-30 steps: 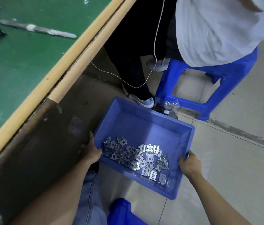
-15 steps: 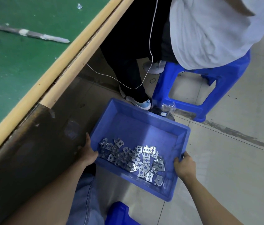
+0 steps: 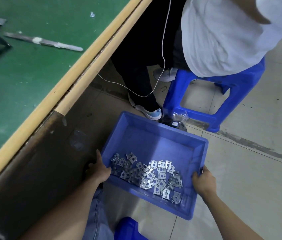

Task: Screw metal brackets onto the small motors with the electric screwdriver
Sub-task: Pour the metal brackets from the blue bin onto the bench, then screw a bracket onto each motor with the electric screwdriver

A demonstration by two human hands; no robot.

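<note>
My left hand (image 3: pixel 98 172) and right hand (image 3: pixel 204 182) each grip a side of the blue bin (image 3: pixel 154 122), fingers curled at its rim. The metal brackets (image 3: pixel 147 174) lie loose in its near end. Farther off, the green worktop (image 3: pixel 24 66) shows no motor or screwdriver, so I judge no screwing has begun; I'm only fetching parts.

Tray (image 3: pixel 154 135) low centre, floor (image 3: pixel 258 170) beneath; contact with the floor not discernible. Brackets (image 3: pixel 147 174) heaped in the tray against its 6 o'clock wall. Left hand (image 3: pixel 98 172) holds the rim at 9 o'clock, right hand (image 3: pixel 204 181) at 3 o'clock. From the tray:
- Worktop (image 3: pixel 33 75) at 10 o'clock, with a metal strip (image 3: pixel 46 41) on it.
- Stool (image 3: pixel 223 94) at 1 o'clock, bearing a seated person (image 3: pixel 223 32).
- Shoe (image 3: pixel 151 112) at 12 o'clock, just beside the far wall.
- Second stool (image 3: pixel 128 227) at 6 o'clock.
</note>
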